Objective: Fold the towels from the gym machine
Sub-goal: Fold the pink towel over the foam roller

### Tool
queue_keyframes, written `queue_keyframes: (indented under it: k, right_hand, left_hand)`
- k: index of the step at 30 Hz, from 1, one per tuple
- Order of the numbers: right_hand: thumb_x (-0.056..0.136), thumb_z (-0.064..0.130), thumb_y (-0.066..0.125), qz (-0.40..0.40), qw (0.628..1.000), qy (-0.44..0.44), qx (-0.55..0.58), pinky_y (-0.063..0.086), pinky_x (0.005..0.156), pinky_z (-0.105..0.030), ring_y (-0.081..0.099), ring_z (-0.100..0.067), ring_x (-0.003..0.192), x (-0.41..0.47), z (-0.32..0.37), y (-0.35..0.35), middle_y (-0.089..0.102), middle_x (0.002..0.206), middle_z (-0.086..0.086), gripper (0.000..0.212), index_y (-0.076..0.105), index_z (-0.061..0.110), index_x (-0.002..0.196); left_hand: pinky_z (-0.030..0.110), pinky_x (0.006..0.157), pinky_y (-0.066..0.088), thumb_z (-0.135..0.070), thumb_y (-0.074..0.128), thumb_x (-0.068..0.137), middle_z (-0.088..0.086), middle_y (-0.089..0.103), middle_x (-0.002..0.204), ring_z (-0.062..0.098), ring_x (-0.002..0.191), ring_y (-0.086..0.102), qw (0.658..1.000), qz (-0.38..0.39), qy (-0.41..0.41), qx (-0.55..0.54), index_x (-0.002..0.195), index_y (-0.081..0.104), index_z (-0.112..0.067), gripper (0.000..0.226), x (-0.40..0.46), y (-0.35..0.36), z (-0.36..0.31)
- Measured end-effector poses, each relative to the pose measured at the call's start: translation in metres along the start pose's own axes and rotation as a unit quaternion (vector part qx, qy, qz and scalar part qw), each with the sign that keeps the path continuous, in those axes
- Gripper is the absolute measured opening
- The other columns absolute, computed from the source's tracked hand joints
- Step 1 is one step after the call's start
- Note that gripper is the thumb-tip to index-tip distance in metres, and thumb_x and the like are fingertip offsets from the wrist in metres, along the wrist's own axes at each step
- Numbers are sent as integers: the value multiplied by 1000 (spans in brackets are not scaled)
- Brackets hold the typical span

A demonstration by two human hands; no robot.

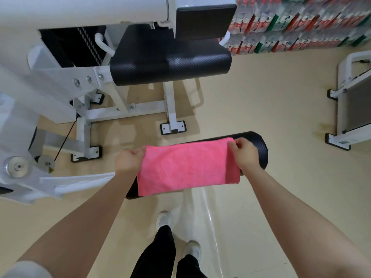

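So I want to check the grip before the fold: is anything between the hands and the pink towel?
Nothing visible. The left hand pinches the pink towel at its far left corner and the right hand pinches its far right corner. The towel lies draped over the black roller pad, with nothing on top of it.

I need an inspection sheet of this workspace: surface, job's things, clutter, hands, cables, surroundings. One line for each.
Surface: black roller pad of the gym machine, above a beige floor.
Job's things: one pink towel draped over the roller pad.
Clutter: nothing seen.
Hands: left hand and right hand each pinch a far corner of the towel.
Cables: thin black cable on the machine.
Surroundings: black seat, stacked bottle packs, another white frame.
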State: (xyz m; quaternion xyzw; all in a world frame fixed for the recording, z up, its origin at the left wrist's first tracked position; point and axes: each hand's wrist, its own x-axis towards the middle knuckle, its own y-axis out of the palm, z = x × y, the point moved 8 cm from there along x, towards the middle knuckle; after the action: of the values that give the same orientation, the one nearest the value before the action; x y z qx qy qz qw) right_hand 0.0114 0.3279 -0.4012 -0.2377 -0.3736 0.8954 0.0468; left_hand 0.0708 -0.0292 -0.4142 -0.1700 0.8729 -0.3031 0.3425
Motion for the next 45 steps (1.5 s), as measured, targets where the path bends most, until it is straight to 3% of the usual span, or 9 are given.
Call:
queue_keyframes:
  k: [3, 11, 14, 17, 22, 26, 33, 39, 45]
  right_hand:
    - [94, 32, 47, 9, 1000, 9, -25, 41, 72, -33, 53, -23, 84, 7, -1, 1, 58, 81, -1, 25, 58, 10, 97]
    - [93, 41, 46, 7, 995, 15, -100, 38, 61, -33, 57, -28, 82, 17, 0, 4, 63, 84, -5, 26, 53, 18, 86]
    - [94, 41, 45, -36, 987, 13, -154, 42, 66, -35, 58, -34, 89, 11, 6, 5, 61, 97, -12, 32, 53, 11, 97]
    - [94, 40, 45, -85, 984, 7, -153, 47, 71, -43, 56, -36, 98, -4, 10, 5, 55, 110, -15, 37, 50, 5, 106]
    - [90, 48, 46, -110, 977, 78, -167, 40, 86, -45, 54, -35, 108, -28, -13, 8, 53, 119, -12, 46, 45, 9, 115]
    - [89, 47, 51, -101, 979, 135, -113, 38, 92, -45, 48, -38, 113, -34, -21, 13, 48, 125, -16, 50, 41, 5, 117]
    - [82, 38, 64, -62, 986, 157, 12, 45, 90, -46, 55, -36, 104, -41, -33, 16, 58, 109, -11, 42, 44, 10, 107]
    - [81, 20, 67, 53, 967, 194, 155, 43, 65, -31, 50, -21, 75, -40, -20, 14, 53, 73, -1, 22, 51, 11, 69]
    - [82, 5, 54, 80, 977, 27, 197, 38, 65, -31, 49, -20, 75, -59, 46, 4, 54, 78, -4, 8, 57, 3, 89]
  left_hand:
    - [40, 78, 48, -30, 65, 85, 9, 64, 79, 24, 76, 56, 997, 68, 3, -26, 73, 64, -8, 24, 15, 10, -10]
    - [31, 72, 39, -15, 57, 85, 7, 60, 83, 28, 88, 54, 977, 59, 116, 167, 87, 61, -10, 7, 19, 4, -14]
    - [39, 86, 42, -5, 50, 78, 11, 60, 107, 33, 105, 54, 915, -30, 279, 288, 105, 61, -7, 29, -2, 18, -50]
    - [41, 91, 49, -12, 48, 70, 10, 65, 113, 31, 110, 60, 852, 37, 463, 242, 107, 65, -4, 41, -60, 75, -89]
    - [39, 109, 33, -49, 66, 69, 0, 58, 133, 20, 124, 54, 747, 126, 514, 403, 124, 61, -20, 62, -108, 158, -82]
    - [41, 113, 12, -58, 78, 53, 9, 48, 142, 25, 129, 48, 748, 96, 508, 416, 138, 39, -13, 104, -90, 147, -64]
    - [44, 99, 44, -77, 72, 36, 18, 54, 134, 31, 121, 55, 785, 88, 438, 429, 133, 37, -4, 127, -53, 92, -26]
    - [41, 117, -4, -83, 52, 55, 7, 3, 158, 24, 147, 8, 820, 77, 379, 421, 150, 1, -11, 129, -35, 64, -10]
    - [48, 114, 4, -69, 70, 55, 10, -9, 159, 27, 146, -6, 728, 17, 542, 419, 150, -4, -12, 133, -59, 65, -11]
